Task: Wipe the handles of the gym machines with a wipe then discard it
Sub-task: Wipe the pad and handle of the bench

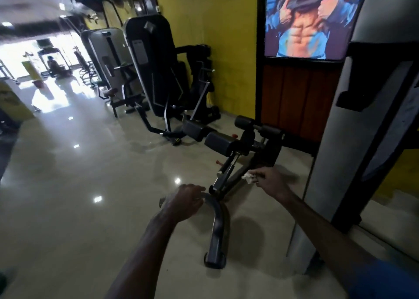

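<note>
A low black bench machine (229, 144) with padded rollers stands on the floor ahead of me. Its curved dark base bar (216, 219) runs toward me. My right hand (269, 182) pinches a small crumpled white wipe (249, 177) beside the machine's slanted frame tube (226, 169). My left hand (186, 199) hangs over the top of the curved base bar with its fingers loosely curled; the blur hides whether it touches the bar.
Tall weight machines (154, 67) line the yellow wall (226, 49) at the back. A grey machine column (353, 126) rises close on my right. A large poster (308, 20) hangs above brown panels. Shiny tiled floor (79, 174) spreads to the left.
</note>
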`<state>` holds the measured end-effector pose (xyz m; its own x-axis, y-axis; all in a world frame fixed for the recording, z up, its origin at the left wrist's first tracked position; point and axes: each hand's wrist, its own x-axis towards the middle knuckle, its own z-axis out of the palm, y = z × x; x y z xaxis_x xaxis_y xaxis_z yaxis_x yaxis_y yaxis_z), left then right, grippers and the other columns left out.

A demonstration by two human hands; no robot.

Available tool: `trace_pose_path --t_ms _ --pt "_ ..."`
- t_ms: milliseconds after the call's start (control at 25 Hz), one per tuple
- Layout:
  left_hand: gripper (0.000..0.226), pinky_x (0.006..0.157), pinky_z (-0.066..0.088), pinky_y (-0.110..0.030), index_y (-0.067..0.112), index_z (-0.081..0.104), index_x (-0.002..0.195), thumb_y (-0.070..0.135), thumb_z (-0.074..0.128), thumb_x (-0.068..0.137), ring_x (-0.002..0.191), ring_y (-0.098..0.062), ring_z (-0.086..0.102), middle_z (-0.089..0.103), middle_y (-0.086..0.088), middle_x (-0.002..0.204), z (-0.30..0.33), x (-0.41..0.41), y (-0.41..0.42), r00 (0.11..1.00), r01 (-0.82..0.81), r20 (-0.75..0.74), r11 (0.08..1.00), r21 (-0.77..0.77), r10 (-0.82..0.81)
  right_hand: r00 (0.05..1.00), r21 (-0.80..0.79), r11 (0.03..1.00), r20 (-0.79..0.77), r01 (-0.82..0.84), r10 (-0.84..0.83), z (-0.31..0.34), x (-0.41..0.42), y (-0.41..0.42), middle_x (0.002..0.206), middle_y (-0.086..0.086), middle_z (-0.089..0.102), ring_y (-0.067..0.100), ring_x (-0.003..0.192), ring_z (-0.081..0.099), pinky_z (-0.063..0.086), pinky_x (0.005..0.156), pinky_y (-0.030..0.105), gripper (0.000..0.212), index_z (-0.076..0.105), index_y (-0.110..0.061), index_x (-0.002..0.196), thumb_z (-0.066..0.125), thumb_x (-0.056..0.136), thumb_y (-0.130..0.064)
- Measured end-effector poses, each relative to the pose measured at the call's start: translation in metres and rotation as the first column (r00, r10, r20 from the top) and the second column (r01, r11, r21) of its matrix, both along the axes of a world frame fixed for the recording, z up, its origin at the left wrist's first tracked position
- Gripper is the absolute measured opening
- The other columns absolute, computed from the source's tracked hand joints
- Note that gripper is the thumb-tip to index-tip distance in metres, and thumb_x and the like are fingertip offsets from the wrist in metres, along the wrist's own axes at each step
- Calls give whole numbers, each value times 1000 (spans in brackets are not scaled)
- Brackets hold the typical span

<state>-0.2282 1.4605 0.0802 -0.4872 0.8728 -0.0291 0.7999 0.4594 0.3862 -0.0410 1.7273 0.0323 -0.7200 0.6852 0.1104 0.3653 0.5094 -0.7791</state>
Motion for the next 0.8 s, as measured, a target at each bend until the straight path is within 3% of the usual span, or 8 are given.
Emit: trace_pose_path --t_ms 80,160,240,360,480,640,800 --pt "39 88 62 -44 36 69 133 31 69 94 108 -14 69 73 6 126 -20 -48 18 998 64 14 998 10 -64 996 -22 998 -66 66 -67 -22 -42 18 121 5 75 16 109 71 59 98 47 33 78 -13 122 58 98 -1" --pt "43 86 62 -42 42 64 133 32 67 92 107 -13 69 72 9 126 -47 -104 41 991 135 7 991 -2 -135 983 -93 984 -83 153 -161 -40 -88 34 117 5 76 0 99 71 61 94 34 32 78 -8 119 58 97 5" --pt "49 99 57 -36 40 62 141 37 64 92 125 -14 64 66 13 140 -71 -150 58 983 185 -4 980 -70 -186 964 -139 961 -91 238 -252 -55 -125 45 102 -3 77 -11 85 70 61 85 24 28 80 -8 113 64 95 5" --pt "56 102 55 -37 37 61 143 46 57 89 129 -21 62 65 9 142 -87 -223 90 971 240 2 964 -117 -241 926 -152 926 -105 345 -362 -73 -176 66 90 -20 74 8 89 74 63 85 43 23 83 -16 106 68 94 -4" --pt "54 95 59 -45 38 59 143 41 56 89 125 -21 62 66 9 140 -89 -286 140 955 294 0 950 -104 -296 876 -174 871 -71 460 -477 -90 -221 85 101 -3 80 17 91 76 63 85 47 24 82 -15 112 67 94 -6" --pt "55 100 55 -44 33 53 153 33 63 99 138 -20 52 54 10 154 -105 -347 224 900 425 -55 898 -117 -433 811 -139 805 -27 576 -585 -112 -278 111 105 4 80 18 98 74 58 86 29 22 83 -13 105 70 90 -4" --pt "61 106 50 -44 29 45 159 35 62 101 149 -28 43 43 1 165 -140 -396 328 755 621 -100 755 -211 -648 698 -180 682 36 709 -716 -148 -317 150 102 -3 81 10 98 74 54 85 19 16 84 -16 99 74 90 -8"
